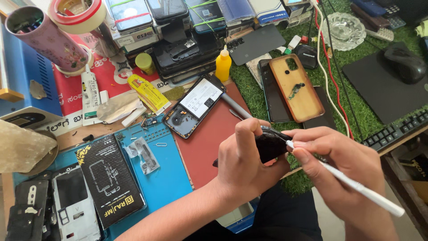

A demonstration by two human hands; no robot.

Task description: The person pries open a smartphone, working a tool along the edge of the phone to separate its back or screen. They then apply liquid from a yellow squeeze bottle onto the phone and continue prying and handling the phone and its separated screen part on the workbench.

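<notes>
A black phone part (pixel 270 145) is clamped in the left hand (pixel 243 163), fingers curled round it so its edge is offered up. Against that edge the tip of a white tool (pixel 347 180) is pressed, pinched pen-like in the right hand (pixel 339 165). Beyond the part, an opened phone (pixel 194 107) lies face down on the red mat (pixel 209 147) — battery exposed. Farther still past the part, a yellow bottle (pixel 223 64) is stood upright.

Bright, even daylight fills the scene, with colours vivid and shadows soft and short beneath the hands and tools. Pale glare sits on the glossy phone screens (pixel 129 15) stacked at the far edge of the surface and on the glass ashtray (pixel 344 30). Focus is sharp centrally; the corners bend slightly from wide-angle distortion.
</notes>
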